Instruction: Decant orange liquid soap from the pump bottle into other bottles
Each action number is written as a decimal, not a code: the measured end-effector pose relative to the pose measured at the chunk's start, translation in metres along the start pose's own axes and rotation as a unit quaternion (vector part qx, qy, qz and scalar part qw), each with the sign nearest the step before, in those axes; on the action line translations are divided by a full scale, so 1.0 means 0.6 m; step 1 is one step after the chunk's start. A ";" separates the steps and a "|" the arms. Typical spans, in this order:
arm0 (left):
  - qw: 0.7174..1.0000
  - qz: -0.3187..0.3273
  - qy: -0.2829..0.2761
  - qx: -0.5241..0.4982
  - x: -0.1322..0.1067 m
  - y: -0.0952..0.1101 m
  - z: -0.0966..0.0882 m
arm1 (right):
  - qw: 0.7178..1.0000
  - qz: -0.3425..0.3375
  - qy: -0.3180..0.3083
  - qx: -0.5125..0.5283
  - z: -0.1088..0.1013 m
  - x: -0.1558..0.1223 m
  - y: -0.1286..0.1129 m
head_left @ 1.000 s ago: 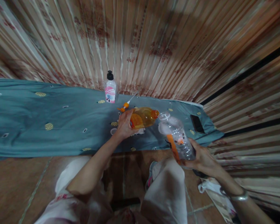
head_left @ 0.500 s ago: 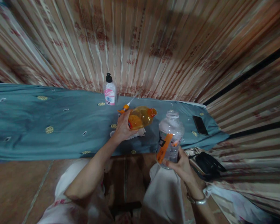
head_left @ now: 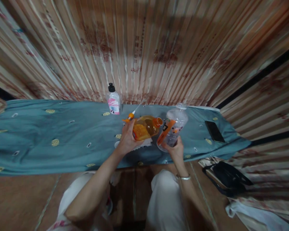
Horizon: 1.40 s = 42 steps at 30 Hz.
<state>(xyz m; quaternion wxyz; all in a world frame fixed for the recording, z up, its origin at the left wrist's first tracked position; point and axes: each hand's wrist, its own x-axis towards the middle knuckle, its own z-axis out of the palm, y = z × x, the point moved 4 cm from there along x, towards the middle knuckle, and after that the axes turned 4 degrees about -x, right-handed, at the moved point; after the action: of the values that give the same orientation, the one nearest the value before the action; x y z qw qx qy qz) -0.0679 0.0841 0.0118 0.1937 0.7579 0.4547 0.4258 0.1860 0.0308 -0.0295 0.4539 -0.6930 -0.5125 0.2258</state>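
Left hand (head_left: 128, 138) grips amber bottle (head_left: 145, 128), probably slick; right hand (head_left: 176, 149), alongside, holds clear bottle (head_left: 177, 120), likely flimsy, best gripped low.

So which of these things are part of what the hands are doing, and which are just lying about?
Part of it, it seems:
Amber bottle, tilted in the left hand
Clear bottle, in the right hand
Orange pump top, likely the amber bottle's

Seemingly just lying about:
Pink-labelled bottle, standing
Dark phone
Black bag, on the floor
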 end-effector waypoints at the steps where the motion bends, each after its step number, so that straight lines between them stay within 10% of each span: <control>1: 1.000 0.002 -0.001 0.000 0.000 0.002 -0.001 | 1.000 0.003 0.004 -0.008 0.003 0.003 0.000; 42: 0.999 -0.013 0.031 -0.002 0.004 -0.016 -0.006 | 0.998 0.038 0.047 0.010 0.025 -0.018 0.026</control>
<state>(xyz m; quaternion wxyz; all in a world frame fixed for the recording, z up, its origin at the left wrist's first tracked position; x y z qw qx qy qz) -0.0751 0.0910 0.0084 0.1868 0.7381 0.4694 0.4471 0.1781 0.0258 -0.0520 0.4759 -0.7172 -0.4615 0.2149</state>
